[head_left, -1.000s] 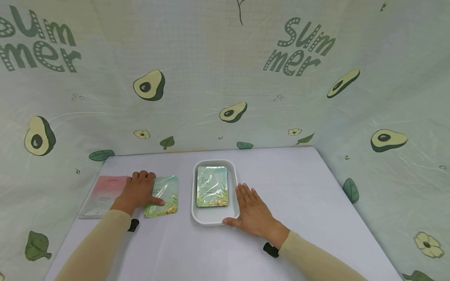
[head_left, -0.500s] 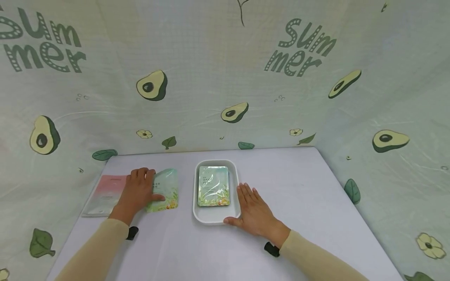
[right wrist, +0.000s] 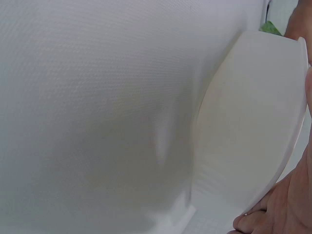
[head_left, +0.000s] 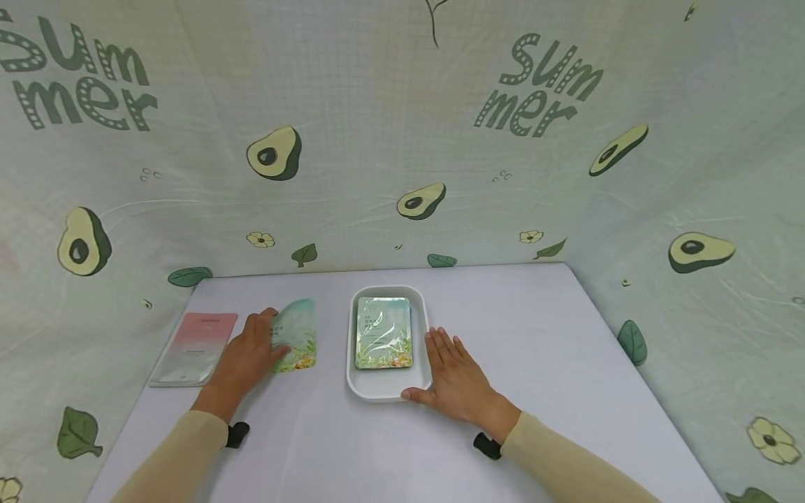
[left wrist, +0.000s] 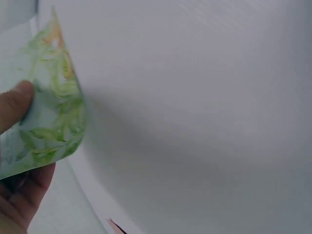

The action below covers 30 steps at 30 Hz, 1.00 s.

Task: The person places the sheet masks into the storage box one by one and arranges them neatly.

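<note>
Between thumb and fingers my left hand (head_left: 247, 358) pinches a green face mask packet (head_left: 299, 334) printed with leaves and flowers. Its left part is covered by the hand. The left wrist view has the thumb on the face of the packet (left wrist: 56, 107) and fingers behind it, with the lower edge raised off the white cloth. My right hand (head_left: 454, 383) lies with straight fingers along the right rim of a white tray (head_left: 377, 388), thumb at the near right corner. Inside the tray lies a matching green packet (head_left: 383, 334). From the right wrist, the tray's outer wall (right wrist: 243, 122) shows.
A pink and silver packet (head_left: 193, 349) lies flat on the table, left of my left hand. White cloth covers the table (head_left: 534, 335). Behind and at both sides hangs a curtain (head_left: 352, 154) with avocado prints.
My left hand has gathered its fingers on the green packet and its far edge has lifted. More of the pink packet shows. The right hand stays at the tray.
</note>
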{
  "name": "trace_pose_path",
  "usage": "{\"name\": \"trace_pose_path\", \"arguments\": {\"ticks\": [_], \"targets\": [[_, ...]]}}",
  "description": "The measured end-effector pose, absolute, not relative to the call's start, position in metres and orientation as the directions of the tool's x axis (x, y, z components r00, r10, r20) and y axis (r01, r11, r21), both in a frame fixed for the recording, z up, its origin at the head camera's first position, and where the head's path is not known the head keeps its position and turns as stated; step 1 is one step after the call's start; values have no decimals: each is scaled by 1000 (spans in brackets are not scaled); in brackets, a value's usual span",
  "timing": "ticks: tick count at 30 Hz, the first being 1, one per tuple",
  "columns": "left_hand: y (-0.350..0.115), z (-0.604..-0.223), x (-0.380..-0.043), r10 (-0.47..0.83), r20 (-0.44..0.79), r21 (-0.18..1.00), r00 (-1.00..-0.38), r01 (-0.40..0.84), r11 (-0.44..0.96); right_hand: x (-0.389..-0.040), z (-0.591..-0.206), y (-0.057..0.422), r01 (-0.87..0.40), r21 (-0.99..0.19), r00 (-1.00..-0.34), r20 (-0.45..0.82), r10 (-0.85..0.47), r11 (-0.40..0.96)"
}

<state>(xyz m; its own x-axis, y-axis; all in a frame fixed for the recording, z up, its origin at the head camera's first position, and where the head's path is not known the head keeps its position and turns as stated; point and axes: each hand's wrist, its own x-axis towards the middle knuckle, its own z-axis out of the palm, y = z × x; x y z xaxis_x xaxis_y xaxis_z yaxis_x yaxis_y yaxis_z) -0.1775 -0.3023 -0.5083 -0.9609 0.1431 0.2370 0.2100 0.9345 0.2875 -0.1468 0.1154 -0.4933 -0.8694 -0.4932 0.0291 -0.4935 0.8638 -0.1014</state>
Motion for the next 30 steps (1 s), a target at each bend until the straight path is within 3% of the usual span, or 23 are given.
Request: {"name": "trace_pose_path", "arguments": {"ticks": [7, 18, 22, 30], "targets": [[-302, -492, -184, 43, 20, 507, -999, 47, 861, -147, -495, 116, -495, -114, -868, 27, -495, 861], [-319, -480, -186, 55, -149, 523, -987, -32, 852, -149, -496, 117, -502, -109, -865, 43, -501, 858], [-321, -475, -186, 84, -152, 559, -985, -16, 829, -149, -496, 117, -499, -113, -866, 42, -498, 859], [-320, -473, -191, 10, -156, 671, -988, -98, 735, -148, -496, 117, -502, -119, -865, 49, -500, 857]]}}
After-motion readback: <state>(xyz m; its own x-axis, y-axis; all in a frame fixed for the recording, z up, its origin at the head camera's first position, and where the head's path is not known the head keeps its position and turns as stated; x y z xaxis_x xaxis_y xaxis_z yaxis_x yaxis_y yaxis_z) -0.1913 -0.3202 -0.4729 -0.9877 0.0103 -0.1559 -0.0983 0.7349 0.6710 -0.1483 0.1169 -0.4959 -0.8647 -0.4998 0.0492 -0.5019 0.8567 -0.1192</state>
